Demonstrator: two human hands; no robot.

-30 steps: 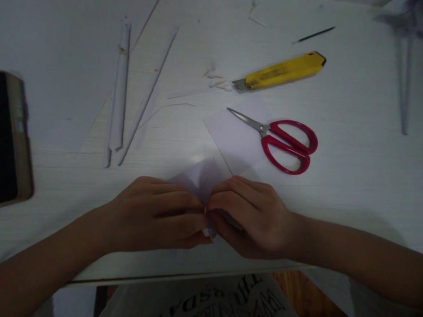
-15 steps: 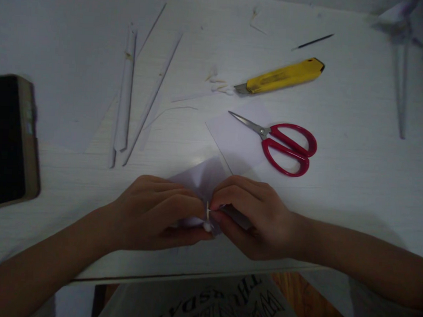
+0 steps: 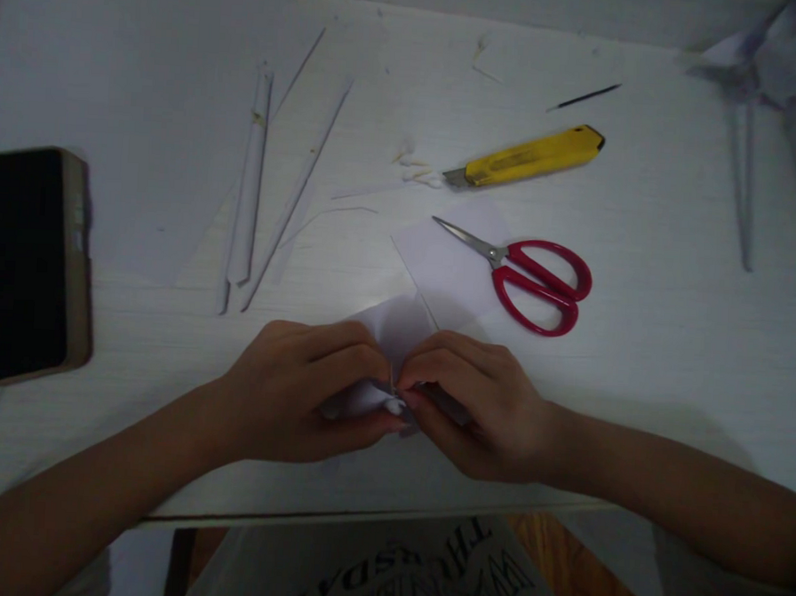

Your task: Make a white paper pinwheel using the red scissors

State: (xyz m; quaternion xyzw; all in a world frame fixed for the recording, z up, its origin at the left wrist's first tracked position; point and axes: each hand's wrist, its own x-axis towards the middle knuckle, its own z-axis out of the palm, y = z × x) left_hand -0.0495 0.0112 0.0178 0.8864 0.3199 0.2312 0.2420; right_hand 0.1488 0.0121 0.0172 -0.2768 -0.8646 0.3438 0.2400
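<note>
Near the table's front edge, my left hand (image 3: 313, 391) is closed on a folded sheet of white paper (image 3: 396, 329), thumb below and fingers above. My right hand (image 3: 476, 400) meets it from the other side, thumb and forefinger pinched at the paper. A small cotton swab end (image 3: 394, 405), white-tipped with a thin stick, shows between the fingertips of both hands. How the swab sits against the paper is partly hidden by my fingers. Just beyond my right hand, red-handled scissors (image 3: 497, 254) lie on a flat piece of white paper (image 3: 418, 246).
A yellow utility knife (image 3: 535, 157) lies beyond the scissors, blade exposed, beside several cut swab tips (image 3: 415, 167). Rolled paper tubes (image 3: 250, 183) lie at left, near a large paper sheet (image 3: 128, 97) and a phone (image 3: 22, 265). A thin dark rod (image 3: 588, 96) rests at back right.
The view has shifted slightly, so the table items appear a little lower. My fingers have shifted a little around the paper and swab end; both hands still hold on.
</note>
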